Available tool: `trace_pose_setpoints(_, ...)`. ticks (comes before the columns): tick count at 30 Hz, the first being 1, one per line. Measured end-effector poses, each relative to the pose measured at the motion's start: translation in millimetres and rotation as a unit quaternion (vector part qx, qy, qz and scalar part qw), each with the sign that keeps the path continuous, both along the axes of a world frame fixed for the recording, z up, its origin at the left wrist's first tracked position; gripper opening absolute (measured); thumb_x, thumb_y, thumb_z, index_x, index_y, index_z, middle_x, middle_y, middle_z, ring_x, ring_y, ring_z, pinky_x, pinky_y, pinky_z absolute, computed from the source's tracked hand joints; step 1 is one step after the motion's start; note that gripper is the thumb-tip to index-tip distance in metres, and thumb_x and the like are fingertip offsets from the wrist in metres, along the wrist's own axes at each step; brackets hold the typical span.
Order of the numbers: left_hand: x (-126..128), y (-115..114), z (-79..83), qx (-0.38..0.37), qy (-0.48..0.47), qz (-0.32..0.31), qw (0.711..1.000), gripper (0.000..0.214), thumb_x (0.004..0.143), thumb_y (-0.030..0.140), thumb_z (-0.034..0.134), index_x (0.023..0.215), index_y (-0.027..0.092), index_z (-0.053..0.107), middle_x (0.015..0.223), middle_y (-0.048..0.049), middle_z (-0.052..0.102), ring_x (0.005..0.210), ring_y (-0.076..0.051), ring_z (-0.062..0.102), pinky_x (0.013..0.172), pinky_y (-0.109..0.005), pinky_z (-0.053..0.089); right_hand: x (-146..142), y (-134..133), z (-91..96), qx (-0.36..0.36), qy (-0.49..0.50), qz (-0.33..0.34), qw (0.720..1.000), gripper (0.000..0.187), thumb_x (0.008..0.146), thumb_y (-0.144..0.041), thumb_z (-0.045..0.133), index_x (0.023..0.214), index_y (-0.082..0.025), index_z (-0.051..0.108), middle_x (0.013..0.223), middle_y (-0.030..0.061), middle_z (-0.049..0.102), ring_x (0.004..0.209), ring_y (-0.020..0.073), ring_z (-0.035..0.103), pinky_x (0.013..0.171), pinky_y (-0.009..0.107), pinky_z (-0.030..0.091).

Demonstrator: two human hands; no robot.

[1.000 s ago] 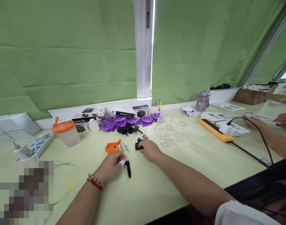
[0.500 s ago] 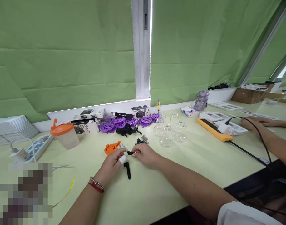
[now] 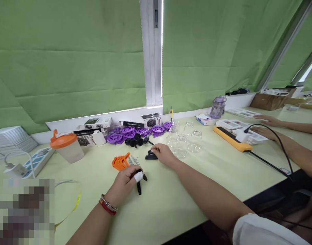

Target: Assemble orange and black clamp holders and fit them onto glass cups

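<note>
My left hand [image 3: 126,181], with a white wrapping on its thumb, is closed on a short black plastic piece [image 3: 145,177] that pokes out past the fingertips. Just beneath it, another black plastic piece [image 3: 139,188] lies on the table, partly covered by the hand. My right hand [image 3: 164,154] has its fingers pinched together at a small group of black tube-like parts [image 3: 150,157]; whatever is between those fingertips is hidden. Orange plastic clips [image 3: 120,161] and thin metal pins [image 3: 132,160] rest beyond my left hand.
Purple wheel-shaped parts [image 3: 129,131] and black round knobs [image 3: 135,140] lie before printed boxes [image 3: 93,137]. Clear glass jars [image 3: 181,151] stand right of them. An orange-lidded cup [image 3: 69,149] is at left, a yellow power strip [image 3: 232,139] at right, near another person's hands [image 3: 267,131].
My right hand has left the black piece and moved away to the group of black parts. My left hand now holds a black piece. The other person's hands have shifted.
</note>
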State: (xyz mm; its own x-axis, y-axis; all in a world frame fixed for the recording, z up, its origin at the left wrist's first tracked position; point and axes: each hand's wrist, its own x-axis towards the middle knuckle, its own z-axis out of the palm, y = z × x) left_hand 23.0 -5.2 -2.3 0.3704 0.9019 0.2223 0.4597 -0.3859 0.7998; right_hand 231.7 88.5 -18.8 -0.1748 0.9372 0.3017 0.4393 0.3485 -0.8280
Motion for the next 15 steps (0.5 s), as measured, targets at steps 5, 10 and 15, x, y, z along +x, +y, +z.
trace_pose_setpoints(5,7,-5,5.7,0.084,0.088,-0.012,0.993,0.018,0.089,0.030,0.047,0.087,0.019,0.061,0.090,-0.0063,0.058,0.078,-0.017,0.054,0.071,-0.030,0.045,17,32,-11.9,0.044,-0.158,-0.030,0.986,0.022,0.087,-0.015,0.051,0.097,-0.018,0.070,0.105,0.0075,0.058,0.093,0.0165,0.057,0.085,0.028,0.042)
trace_pose_setpoints(10,8,-5,4.0,0.103,0.113,-0.035,0.988,0.017,0.090,0.029,0.045,0.087,0.019,0.059,0.096,-0.0082,0.056,0.088,-0.020,0.054,0.079,-0.035,0.046,13,33,-13.4,0.017,-0.234,-0.015,0.972,0.020,0.088,-0.022,0.053,0.097,-0.020,0.072,0.107,0.0068,0.058,0.093,0.0162,0.055,0.080,0.025,0.040)
trace_pose_setpoints(15,9,-5,3.5,0.087,0.107,-0.045,0.989,0.016,0.090,0.027,0.045,0.087,0.019,0.058,0.096,-0.0078,0.055,0.087,-0.019,0.053,0.079,-0.034,0.046,12,32,-10.0,-0.010,-0.271,-0.027,0.962,0.024,0.090,-0.024,0.052,0.101,-0.021,0.072,0.108,0.0077,0.059,0.096,0.0171,0.055,0.080,0.025,0.038)
